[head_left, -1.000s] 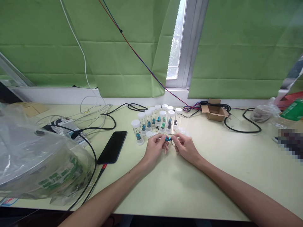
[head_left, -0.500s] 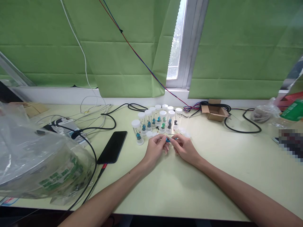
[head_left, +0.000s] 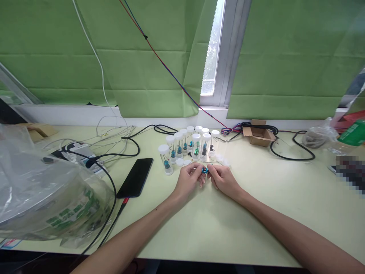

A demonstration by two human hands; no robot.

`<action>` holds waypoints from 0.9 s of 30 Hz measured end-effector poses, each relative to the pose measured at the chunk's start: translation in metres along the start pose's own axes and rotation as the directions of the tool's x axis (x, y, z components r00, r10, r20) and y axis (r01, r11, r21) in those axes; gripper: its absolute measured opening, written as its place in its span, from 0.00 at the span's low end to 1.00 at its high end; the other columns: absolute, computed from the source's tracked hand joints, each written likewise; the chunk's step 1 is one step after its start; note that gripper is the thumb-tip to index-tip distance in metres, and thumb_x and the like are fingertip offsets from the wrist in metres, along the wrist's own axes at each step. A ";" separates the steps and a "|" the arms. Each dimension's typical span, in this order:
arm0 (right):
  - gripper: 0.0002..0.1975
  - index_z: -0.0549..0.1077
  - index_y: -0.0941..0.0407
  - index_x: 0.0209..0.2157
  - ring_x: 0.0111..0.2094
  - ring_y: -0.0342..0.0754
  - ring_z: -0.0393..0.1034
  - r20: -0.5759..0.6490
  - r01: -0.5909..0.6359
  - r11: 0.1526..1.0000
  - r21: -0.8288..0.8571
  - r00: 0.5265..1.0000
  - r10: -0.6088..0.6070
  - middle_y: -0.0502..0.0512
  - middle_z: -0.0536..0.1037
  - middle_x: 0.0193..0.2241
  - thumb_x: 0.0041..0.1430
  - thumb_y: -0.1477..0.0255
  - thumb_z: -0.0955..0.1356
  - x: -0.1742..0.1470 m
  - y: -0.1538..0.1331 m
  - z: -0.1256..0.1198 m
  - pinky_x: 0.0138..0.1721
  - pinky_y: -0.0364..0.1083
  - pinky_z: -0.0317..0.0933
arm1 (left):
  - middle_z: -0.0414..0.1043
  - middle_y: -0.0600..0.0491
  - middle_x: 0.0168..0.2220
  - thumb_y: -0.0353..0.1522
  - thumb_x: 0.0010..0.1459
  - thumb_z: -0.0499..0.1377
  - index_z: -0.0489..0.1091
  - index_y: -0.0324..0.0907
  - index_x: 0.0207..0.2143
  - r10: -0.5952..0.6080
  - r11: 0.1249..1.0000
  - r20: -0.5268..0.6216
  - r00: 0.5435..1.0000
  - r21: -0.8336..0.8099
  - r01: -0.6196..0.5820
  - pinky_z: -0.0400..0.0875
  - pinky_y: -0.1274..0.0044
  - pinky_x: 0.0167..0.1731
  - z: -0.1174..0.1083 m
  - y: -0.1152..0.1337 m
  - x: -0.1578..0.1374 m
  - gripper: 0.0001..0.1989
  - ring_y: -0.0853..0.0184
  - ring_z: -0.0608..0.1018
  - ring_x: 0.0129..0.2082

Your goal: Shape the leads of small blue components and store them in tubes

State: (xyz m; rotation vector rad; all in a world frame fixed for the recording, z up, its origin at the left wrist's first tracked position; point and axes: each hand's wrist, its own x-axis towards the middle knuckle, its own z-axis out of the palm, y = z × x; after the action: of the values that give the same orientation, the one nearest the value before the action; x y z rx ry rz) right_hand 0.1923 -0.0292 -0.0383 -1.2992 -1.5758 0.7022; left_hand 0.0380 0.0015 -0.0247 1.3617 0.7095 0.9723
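Observation:
My left hand [head_left: 188, 177] and my right hand [head_left: 222, 177] meet over the table, fingertips close together. Between them is a small blue part [head_left: 204, 170], too small to name more exactly. The left thumb and fingers pinch it from one side, and the right thumb and fingers close on its other side. Just behind my hands stands a group of clear tubes with white caps [head_left: 196, 146], several holding small teal, green or dark parts. One tube [head_left: 165, 160] stands nearest to my left hand. Loose white caps [head_left: 180, 162] lie among them.
A black phone [head_left: 135, 177] on a cable lies left of my arms. A large clear plastic bag [head_left: 51, 190] fills the left side. An open cardboard box [head_left: 259, 137] and black cables [head_left: 296, 157] lie at the back right, with a green-labelled bottle [head_left: 352, 135] beyond.
My right hand's fingers have closed in and shifted slightly, showing more of the blue part, which sits a little further right. The tubes have not moved.

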 end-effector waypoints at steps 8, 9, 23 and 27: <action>0.26 0.65 0.55 0.20 0.14 0.41 0.57 -0.018 -0.004 1.000 0.022 1.000 0.005 0.46 0.64 0.10 0.68 0.55 0.58 -0.001 -0.001 0.000 0.21 0.43 0.56 | 0.71 0.52 0.24 0.43 0.56 0.62 0.73 0.38 0.31 -0.023 0.999 -0.021 1.000 -0.029 0.022 0.66 0.78 0.21 0.000 0.000 0.002 0.15 0.71 0.71 0.20; 0.25 0.66 0.55 0.22 0.14 0.41 0.58 -0.016 0.006 1.000 0.026 1.000 -0.005 0.46 0.65 0.11 0.68 0.55 0.58 -0.001 -0.002 0.000 0.21 0.42 0.56 | 0.71 0.52 0.24 0.43 0.56 0.62 0.73 0.38 0.31 -0.023 0.999 -0.033 0.999 -0.037 0.022 0.66 0.78 0.20 -0.001 0.000 0.002 0.16 0.71 0.71 0.21; 0.13 0.67 0.55 0.35 0.16 0.42 0.61 0.072 0.053 0.995 0.080 0.996 -0.058 0.44 0.67 0.16 0.64 0.59 0.63 -0.001 0.001 0.001 0.21 0.42 0.58 | 0.69 0.54 0.21 0.42 0.57 0.61 0.72 0.38 0.30 -0.007 1.000 -0.046 0.999 -0.019 0.006 0.66 0.79 0.21 -0.003 -0.002 0.003 0.15 0.71 0.70 0.21; 0.14 0.67 0.55 0.32 0.16 0.42 0.59 0.072 0.054 0.996 0.064 0.996 -0.058 0.44 0.66 0.15 0.65 0.59 0.63 -0.001 0.000 0.000 0.20 0.42 0.56 | 0.69 0.54 0.21 0.42 0.58 0.60 0.73 0.38 0.30 -0.002 1.000 -0.040 0.999 -0.012 0.001 0.65 0.79 0.21 -0.003 -0.002 0.003 0.15 0.71 0.70 0.20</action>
State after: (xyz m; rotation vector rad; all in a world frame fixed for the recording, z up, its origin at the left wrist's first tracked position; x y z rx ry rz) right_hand 0.1921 -0.0302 -0.0392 -1.1909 -1.6307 0.7662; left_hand 0.0373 0.0051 -0.0266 1.3341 0.7331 1.0035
